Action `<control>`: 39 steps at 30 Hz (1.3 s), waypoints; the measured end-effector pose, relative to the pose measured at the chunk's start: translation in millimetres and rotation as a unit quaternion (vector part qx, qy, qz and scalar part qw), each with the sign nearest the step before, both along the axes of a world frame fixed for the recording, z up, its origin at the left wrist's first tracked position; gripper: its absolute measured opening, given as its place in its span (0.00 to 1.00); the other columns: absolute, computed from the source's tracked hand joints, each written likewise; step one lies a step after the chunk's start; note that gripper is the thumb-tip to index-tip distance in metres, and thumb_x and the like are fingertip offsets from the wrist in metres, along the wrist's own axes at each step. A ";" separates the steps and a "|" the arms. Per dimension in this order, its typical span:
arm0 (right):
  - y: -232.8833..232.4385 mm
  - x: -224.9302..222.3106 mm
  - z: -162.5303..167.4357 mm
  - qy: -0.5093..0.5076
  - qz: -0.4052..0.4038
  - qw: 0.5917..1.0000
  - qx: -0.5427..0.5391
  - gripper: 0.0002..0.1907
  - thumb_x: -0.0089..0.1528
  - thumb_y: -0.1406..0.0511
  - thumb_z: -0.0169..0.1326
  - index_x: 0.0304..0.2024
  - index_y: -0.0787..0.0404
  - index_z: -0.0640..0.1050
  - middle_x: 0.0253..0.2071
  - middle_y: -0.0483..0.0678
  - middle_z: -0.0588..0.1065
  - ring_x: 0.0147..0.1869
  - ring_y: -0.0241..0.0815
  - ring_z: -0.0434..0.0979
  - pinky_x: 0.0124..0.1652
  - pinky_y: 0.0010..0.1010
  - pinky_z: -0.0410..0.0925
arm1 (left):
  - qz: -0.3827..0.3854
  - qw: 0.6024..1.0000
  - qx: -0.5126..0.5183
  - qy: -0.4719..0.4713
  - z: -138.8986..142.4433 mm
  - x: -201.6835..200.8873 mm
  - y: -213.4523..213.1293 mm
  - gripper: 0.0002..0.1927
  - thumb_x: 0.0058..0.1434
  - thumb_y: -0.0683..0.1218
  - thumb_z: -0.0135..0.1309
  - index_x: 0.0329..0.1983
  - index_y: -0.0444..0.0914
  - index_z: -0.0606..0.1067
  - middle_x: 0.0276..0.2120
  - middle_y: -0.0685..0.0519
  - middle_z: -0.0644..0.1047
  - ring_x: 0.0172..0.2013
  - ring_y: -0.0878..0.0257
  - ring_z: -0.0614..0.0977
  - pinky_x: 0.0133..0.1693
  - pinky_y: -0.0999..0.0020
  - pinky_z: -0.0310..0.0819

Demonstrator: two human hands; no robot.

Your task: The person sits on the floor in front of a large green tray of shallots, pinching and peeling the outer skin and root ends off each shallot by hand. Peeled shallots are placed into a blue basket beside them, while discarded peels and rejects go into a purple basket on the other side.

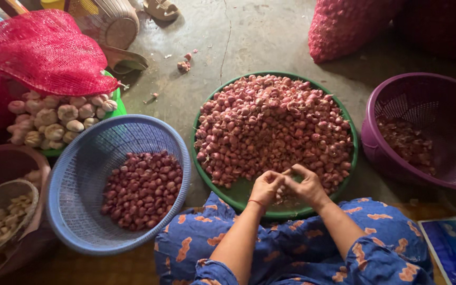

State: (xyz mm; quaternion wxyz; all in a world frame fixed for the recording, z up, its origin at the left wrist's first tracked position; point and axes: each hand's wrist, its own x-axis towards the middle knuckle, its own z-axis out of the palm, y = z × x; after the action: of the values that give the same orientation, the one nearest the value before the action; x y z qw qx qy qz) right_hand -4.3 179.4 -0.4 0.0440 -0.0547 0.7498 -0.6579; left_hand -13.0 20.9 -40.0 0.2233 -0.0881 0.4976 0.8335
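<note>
Low in the middle of the frame, the left hand [265,186] and the right hand [306,184] meet fingertip to fingertip over the near rim of a green tray [238,194]. The fingers of both hands are bunched together, pinching a small shallot [285,173] between them, though most of it is hidden by the fingertips. The tray sits on the concrete floor [270,37] at the centre of the frame, heaped with unpeeled shallots [273,126].

At lower left, just beside the tray, a blue basket [80,174] holds darker peeled shallots [142,189]. At the right edge stands a purple basket [439,121] with reddish skins [407,145] inside. Garlic bulbs [59,119] lie at upper left, partly under a red mesh sack [43,50]. The person's blue patterned clothing [291,248] fills the bottom of the frame.
</note>
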 end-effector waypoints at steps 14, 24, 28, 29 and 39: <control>19.9 -5.3 4.3 -0.045 0.075 0.995 0.050 0.23 0.68 0.60 0.46 0.64 0.58 0.72 0.46 0.46 0.79 0.41 0.35 0.75 0.42 0.27 0.71 | 0.069 0.985 -0.064 0.148 -0.1 -0.5 -2.5 0.17 0.56 0.41 0.67 0.48 0.34 0.79 0.39 0.52 0.83 0.38 0.68 0.83 0.43 0.72 0.80; 5.0 9.5 27.1 -0.016 0.026 0.973 0.228 0.18 0.67 0.58 0.49 0.59 0.48 0.75 0.48 0.48 0.83 0.52 0.42 0.84 0.50 0.33 0.72 | 0.120 0.978 -0.081 0.152 -0.8 -0.9 -2.7 0.12 0.57 0.39 0.67 0.42 0.33 0.79 0.38 0.51 0.84 0.38 0.68 0.83 0.42 0.73 0.80; 3.4 10.5 25.4 -0.028 0.012 0.969 0.245 0.16 0.67 0.58 0.50 0.56 0.49 0.76 0.47 0.47 0.83 0.52 0.41 0.83 0.49 0.32 0.72 | 0.118 0.957 -0.160 0.209 -4.1 1.5 -1.1 0.12 0.56 0.40 0.67 0.42 0.33 0.79 0.36 0.52 0.83 0.36 0.70 0.83 0.40 0.74 0.80; 3.8 10.4 23.1 -0.028 0.011 0.969 0.246 0.15 0.67 0.58 0.50 0.56 0.49 0.77 0.47 0.47 0.83 0.52 0.40 0.83 0.49 0.32 0.72 | 0.116 0.953 -0.179 0.215 -4.5 2.5 -0.8 0.12 0.56 0.40 0.68 0.41 0.34 0.80 0.35 0.52 0.84 0.35 0.70 0.83 0.39 0.74 0.80; 10.9 3.1 -4.5 -0.086 0.038 0.993 0.076 0.10 0.69 0.62 0.48 0.47 0.59 0.77 0.39 0.43 0.79 0.45 0.31 0.76 0.47 0.27 0.70 | 0.101 0.906 -0.305 0.274 2.8 11.0 -1.0 0.11 0.54 0.41 0.67 0.39 0.36 0.79 0.32 0.52 0.82 0.31 0.64 0.85 0.35 0.70 0.80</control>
State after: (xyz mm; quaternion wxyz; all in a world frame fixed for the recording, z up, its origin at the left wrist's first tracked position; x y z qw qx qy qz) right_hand -1.2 190.4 -5.0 0.1369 -0.0227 0.7883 -0.5994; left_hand -2.1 20.0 -37.2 -0.0449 0.0307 0.7579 0.6501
